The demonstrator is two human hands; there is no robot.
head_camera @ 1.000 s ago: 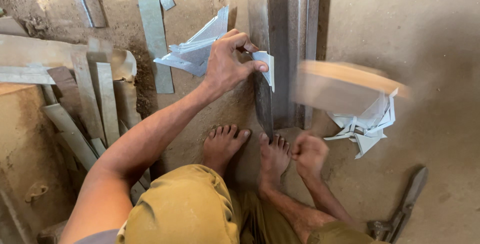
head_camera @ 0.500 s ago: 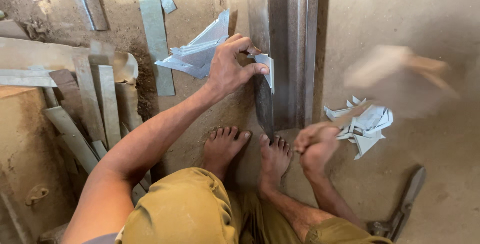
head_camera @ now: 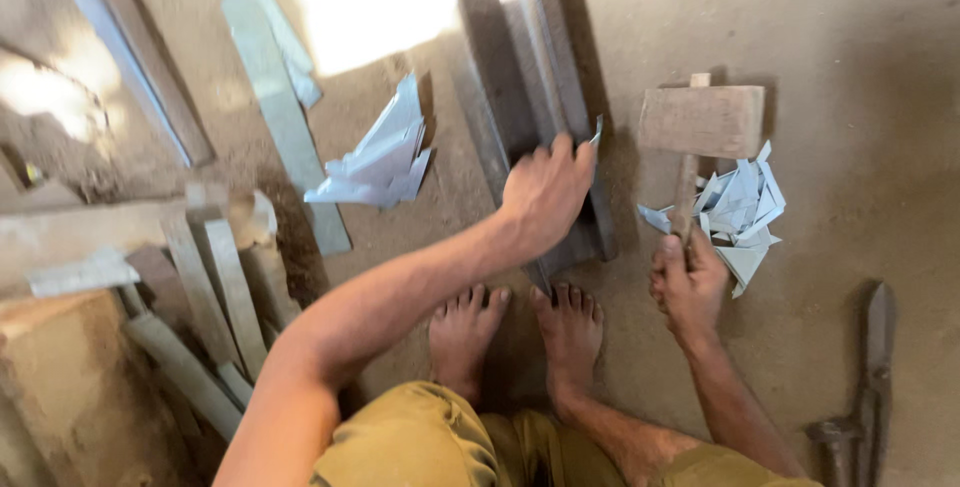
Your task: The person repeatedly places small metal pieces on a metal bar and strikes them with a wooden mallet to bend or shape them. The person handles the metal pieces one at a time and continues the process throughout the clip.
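Two hands: both are working low over the dirt floor (head_camera: 880, 177), on either side of the dark metal bar (head_camera: 520, 77), the landmark for every entry here.
Left hand (head_camera: 545, 192): it is pressing down on the near end of the bar, fingers curled and closed over a thin pale sheet piece (head_camera: 597, 130) whose corner is sticking up past the knuckles.
Right hand (head_camera: 688, 282): it is gripping the handle of a wooden mallet (head_camera: 700, 122), fingers wrapped tight round the shaft, just right of the bar.
Mallet head: it is lying flat on the floor right of the bar, level with the left hand, handle running back toward the person.
Scrap pile, right (head_camera: 745, 212): pale offcuts are lying under and beside the mallet handle, right of the bar.
Scrap pile, left (head_camera: 380, 157): folded pale sheet pieces are lying left of the bar, apart from it.
Bare feet (head_camera: 515, 332): they are resting side by side at the near end of the bar, toes almost touching it.
Metal strips (head_camera: 280, 112): long flat lengths are lying well left of the bar.
Wooden blocks (head_camera: 215, 282): they are leaning together far left of the bar.
Shears (head_camera: 865, 387): they are lying far right of the bar, near the right forearm.
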